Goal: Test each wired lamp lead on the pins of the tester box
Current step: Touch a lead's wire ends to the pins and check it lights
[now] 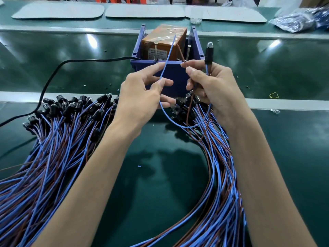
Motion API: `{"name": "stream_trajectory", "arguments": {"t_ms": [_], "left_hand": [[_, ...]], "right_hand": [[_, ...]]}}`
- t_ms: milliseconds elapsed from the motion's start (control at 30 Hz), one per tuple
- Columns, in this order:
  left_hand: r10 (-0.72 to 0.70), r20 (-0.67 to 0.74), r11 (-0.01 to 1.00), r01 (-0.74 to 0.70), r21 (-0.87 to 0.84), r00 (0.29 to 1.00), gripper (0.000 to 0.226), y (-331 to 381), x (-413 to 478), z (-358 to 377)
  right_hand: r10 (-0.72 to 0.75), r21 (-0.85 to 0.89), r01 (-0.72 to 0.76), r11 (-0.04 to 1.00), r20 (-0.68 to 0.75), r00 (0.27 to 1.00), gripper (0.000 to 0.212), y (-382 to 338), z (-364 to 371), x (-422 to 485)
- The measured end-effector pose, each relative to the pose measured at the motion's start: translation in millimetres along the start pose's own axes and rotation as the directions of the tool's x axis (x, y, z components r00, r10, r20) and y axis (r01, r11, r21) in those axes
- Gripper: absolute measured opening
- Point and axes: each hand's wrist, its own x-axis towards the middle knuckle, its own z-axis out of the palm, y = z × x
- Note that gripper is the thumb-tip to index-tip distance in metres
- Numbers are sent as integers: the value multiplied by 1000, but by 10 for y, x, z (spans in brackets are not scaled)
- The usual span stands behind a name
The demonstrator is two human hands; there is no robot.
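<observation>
The left hand (142,93) pinches a thin blue wire (167,59) between thumb and forefinger, the other fingers loosely curled. The right hand (213,86) pinches a thin brown wire (181,55) at its thumb and fingertip and also grips, upright, a black lamp holder with a clear bulb (209,54). Both wires loop down from that holder, and their free ends rise between the two upright metal pins (156,50) of the orange-brown tester box wrapped in clear tape (165,41); neither end lies on a pin. The box sits in a blue plastic bin (176,75) just behind the hands, and a black power cable (58,68) runs to it from the left. Heaps of blue-and-brown lamp leads (62,125) lie on the dark green counter (160,175), one under each forearm. A yellow rubber band (274,95) lies to the right.
</observation>
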Motion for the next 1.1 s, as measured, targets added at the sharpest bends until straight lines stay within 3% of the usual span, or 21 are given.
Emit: {"name": "stream_trajectory", "arguments": {"t_ms": [400,567,1100], "left_hand": [[16,-229,994,8,105,973,36,-151,162,-212],[-13,-260,994,41,102,965,32,-231,197,-227],[-52,-246,993,77,91,968,27,-275,191,-184]], "right_hand": [[9,53,2,999,-198,980,15,60,-47,72],[81,103,-54,993,-288,954,29,91,-69,128],[106,69,-93,993,-203,973,29,155,-86,146]]}}
